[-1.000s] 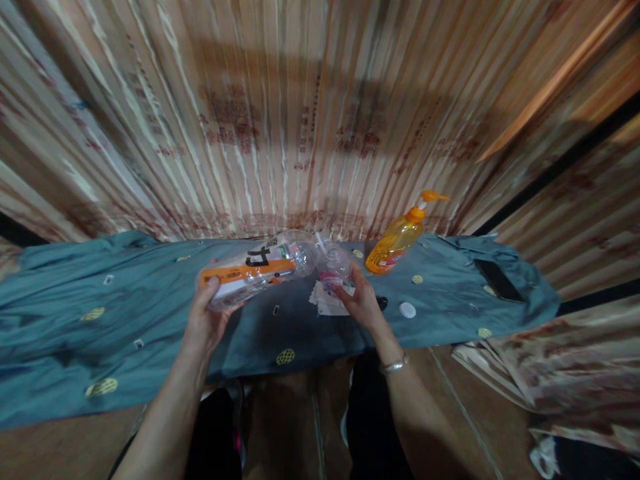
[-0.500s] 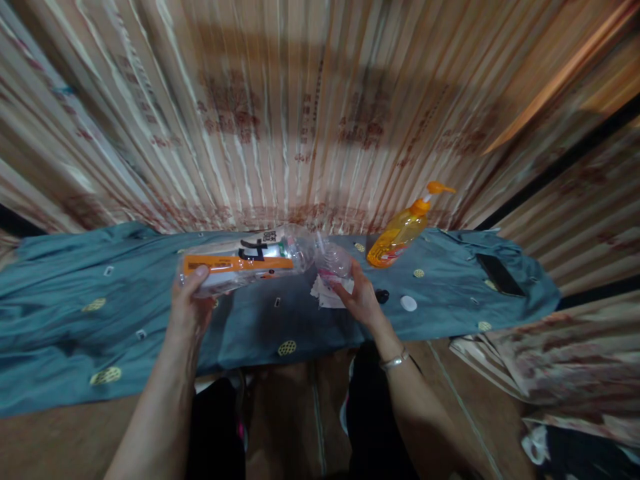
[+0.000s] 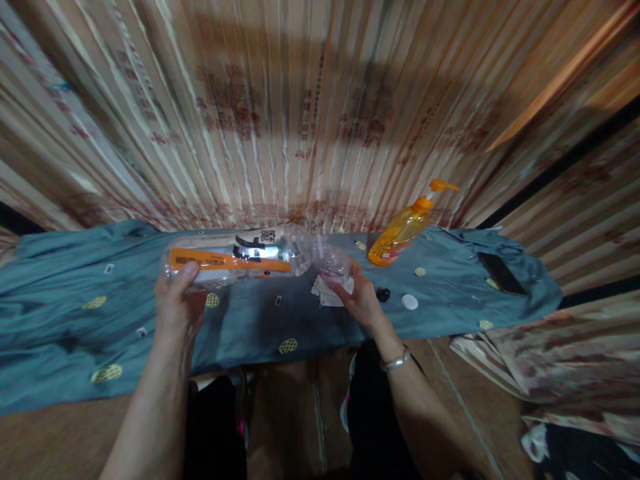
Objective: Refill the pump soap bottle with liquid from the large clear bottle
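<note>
My left hand (image 3: 180, 300) is wrapped round the base end of a large clear plastic bottle (image 3: 227, 260) with an orange, white and black label. The bottle lies almost level above the cloth, its neck pointing right. My right hand (image 3: 361, 297) grips a smaller clear plastic bottle (image 3: 334, 260), whose mouth meets that of the large one. Whether the two mouths touch or are slightly apart, I cannot tell. Below the smaller bottle a piece of white paper (image 3: 327, 295) lies on the cloth.
A pump bottle of yellow liquid (image 3: 397, 237) stands behind my right hand. Near that hand lie a small black cap (image 3: 383, 295) and a white round lid (image 3: 409, 302). A dark phone (image 3: 501, 273) rests at the right on the teal cloth (image 3: 250, 333). A patterned curtain (image 3: 310, 120) hangs behind.
My left hand and the base of the large bottle have shifted slightly left, and the bottle lies a little more level. My right hand has hardly moved.
</note>
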A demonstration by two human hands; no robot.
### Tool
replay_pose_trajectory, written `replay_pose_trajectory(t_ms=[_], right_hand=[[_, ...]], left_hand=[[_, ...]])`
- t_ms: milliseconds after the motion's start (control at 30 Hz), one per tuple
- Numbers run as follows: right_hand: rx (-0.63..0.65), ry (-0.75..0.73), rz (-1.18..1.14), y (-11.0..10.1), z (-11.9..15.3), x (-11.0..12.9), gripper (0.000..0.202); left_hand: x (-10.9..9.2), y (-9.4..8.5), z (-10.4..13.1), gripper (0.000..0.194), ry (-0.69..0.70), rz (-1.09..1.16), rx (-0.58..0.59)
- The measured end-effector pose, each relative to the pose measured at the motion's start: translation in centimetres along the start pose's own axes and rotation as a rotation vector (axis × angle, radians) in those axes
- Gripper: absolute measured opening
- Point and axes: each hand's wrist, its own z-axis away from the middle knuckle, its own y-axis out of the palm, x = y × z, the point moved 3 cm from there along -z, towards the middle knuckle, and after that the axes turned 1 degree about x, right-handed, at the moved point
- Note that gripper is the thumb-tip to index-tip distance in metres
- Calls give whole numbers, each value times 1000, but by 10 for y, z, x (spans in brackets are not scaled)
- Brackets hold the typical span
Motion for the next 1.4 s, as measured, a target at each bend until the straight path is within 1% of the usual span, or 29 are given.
replay_pose_trajectory(t_ms=[200,400,667,767,1067,1300,1400], right_hand=[[-5,0,2,0,1,1,64],[-16,0,14,1,1,3,63],[-13,19,-9,-1,1,3,62],[-18,18,-15,-1,1,4,62],[-15,27,-11,-2,2,3,62],[-29,12,-7,-4,2,4,62],[-34,23,13,-4,2,4,63]], left_hand=[[-3,4,1,57,33,-10,-11],[-11,6,5,53,83,-6,-1],[-16,10,5,65,132,-17,-5],[-16,9,6,66,151,-25,-9],[-17,10,9,62,177,-77,-40],[-14,7,8,64,136,-84,-56],[-14,7,8,64,153,-74,-59]])
